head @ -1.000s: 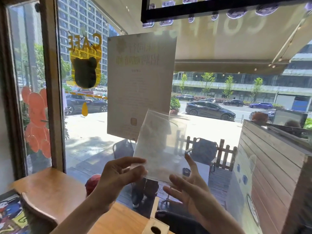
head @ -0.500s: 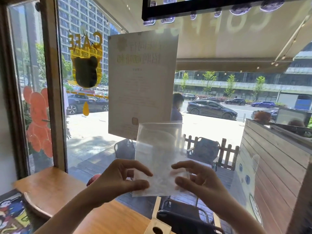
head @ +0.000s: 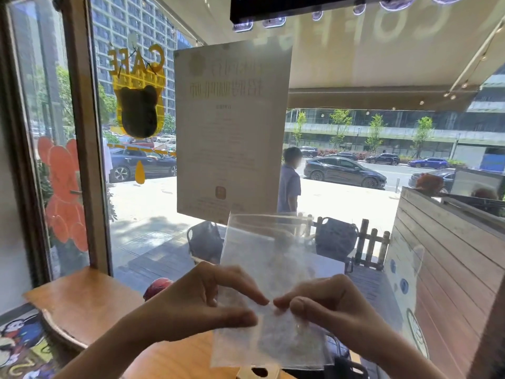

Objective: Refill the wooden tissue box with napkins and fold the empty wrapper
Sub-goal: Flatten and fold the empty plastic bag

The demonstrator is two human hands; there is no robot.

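I hold the empty clear plastic wrapper [head: 269, 258] upright in front of the window, flat and see-through. My left hand [head: 196, 305] pinches it from the left and my right hand [head: 333, 310] from the right, fingertips nearly meeting at the wrapper's middle. Below the wrapper, at the bottom edge of the view, the top of the wooden tissue box [head: 258, 372] shows with a round hole; most of the box is out of frame.
A wooden counter [head: 82, 299] runs along the glass window. A paper notice [head: 229, 132] is stuck to the pane, with yellow and orange stickers to the left. A red object [head: 158, 285] sits behind my left hand. Outside are chairs, a fence and a passer-by.
The wrapper has come lower and straightened upright. Both hands slid toward its centre, so the fingertips that were apart now almost touch. A passer-by has walked into view outside.
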